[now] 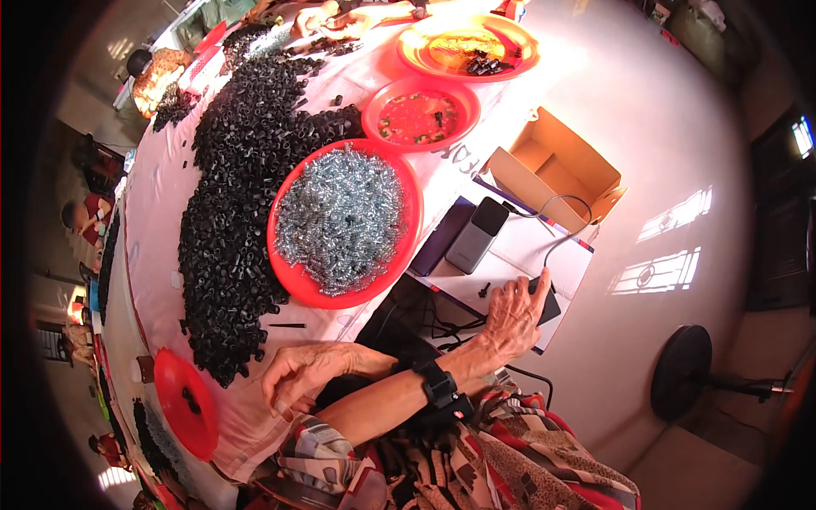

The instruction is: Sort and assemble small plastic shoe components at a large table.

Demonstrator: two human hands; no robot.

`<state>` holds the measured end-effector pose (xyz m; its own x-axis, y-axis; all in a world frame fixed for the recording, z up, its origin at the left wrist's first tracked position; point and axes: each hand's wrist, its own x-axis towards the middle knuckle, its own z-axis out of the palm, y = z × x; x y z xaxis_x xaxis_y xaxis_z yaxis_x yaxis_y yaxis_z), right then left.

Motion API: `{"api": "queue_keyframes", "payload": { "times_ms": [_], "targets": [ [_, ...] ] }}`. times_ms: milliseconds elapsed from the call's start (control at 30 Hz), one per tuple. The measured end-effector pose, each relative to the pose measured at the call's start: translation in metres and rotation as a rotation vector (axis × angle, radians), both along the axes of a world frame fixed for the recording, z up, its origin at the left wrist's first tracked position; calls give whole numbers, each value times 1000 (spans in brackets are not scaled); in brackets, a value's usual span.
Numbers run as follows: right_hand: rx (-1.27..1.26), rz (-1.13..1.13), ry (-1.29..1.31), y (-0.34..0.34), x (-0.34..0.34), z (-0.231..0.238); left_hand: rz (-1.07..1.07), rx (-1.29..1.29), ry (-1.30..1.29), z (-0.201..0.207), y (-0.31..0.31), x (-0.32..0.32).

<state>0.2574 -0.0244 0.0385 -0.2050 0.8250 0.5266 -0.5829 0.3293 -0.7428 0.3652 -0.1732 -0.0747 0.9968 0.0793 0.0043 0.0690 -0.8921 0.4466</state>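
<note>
My forearms cross in the lower middle. My left hand [512, 321] reaches right, over a small flat black device [551, 304] with a cable. Its index finger stretches to the cable end, while the other fingers bend down over the device and their tips are hidden. A black strap [439, 384] circles that wrist. Beyond this hand lies a dark grey phone-shaped block [478, 235] on a white box [520, 262]. Under the left arm, my right hand [304, 374] hangs loosely at the table's near edge. Its fingers are slightly curled and apart, with nothing seen in them.
A red bowl [278, 285] of silvery spring-like pieces stands beside a heap of small black parts [234, 204]. Farther off are more red basins [371, 127] and another person's hands [340, 19]. An open cardboard box [561, 157] sits right; a red dish [174, 399] lies left.
</note>
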Motion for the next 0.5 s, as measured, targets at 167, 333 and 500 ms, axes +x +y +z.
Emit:
{"api": "queue_keyframes", "payload": {
  "times_ms": [167,333,500],
  "targets": [
    [-33,-81,11,0,1,1,102,-15,-12,8,11,11],
    [-69,-176,13,-12,-5,0,122,-42,21,18,15,26],
    [-118,-314,41,-13,4,1,137,-69,-21,20,19,41]
  ]
}}
